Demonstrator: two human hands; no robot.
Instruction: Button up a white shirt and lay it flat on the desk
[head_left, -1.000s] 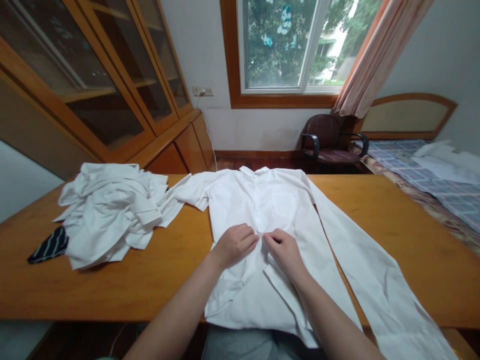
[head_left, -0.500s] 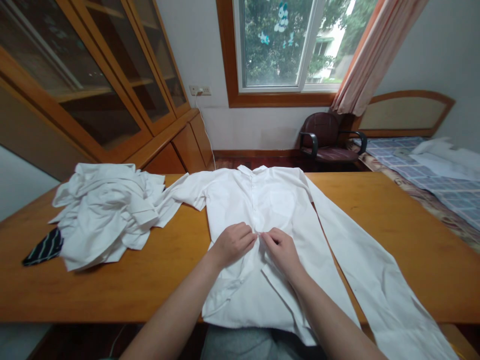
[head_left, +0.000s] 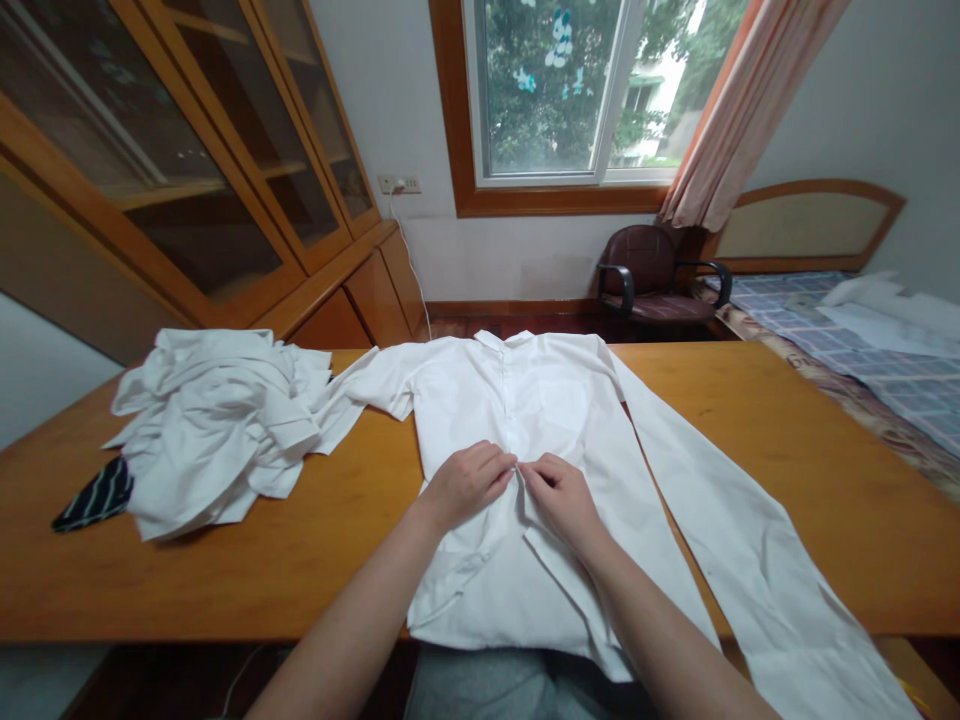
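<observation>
A white long-sleeved shirt (head_left: pixel 465 400) lies front up on the wooden table, its collar toward the window. My left hand (head_left: pixel 471 482) pinches the front placket at about mid-chest height. Right beside it, my right hand (head_left: pixel 561 497) pinches the other side of the placket, fingertips almost touching the left ones. Below my hands the two front edges spread apart. The button between my fingers is too small to make out. One sleeve stretches toward me on the right; the other reaches left to a heap of white clothes (head_left: pixel 217 430).
Dark striped cloth (head_left: pixel 94 497) sticks out from under the heap on the wooden table (head_left: pixel 750 430). A glass-door cabinet (head_left: pixel 247 150) stands at the left. Beyond the table are a dark red armchair (head_left: pixel 641 265) and, at the right, a bed (head_left: pixel 862 330).
Both hands stay at the same spot on the placket, with only slight finger movement. The view has shifted a little.
</observation>
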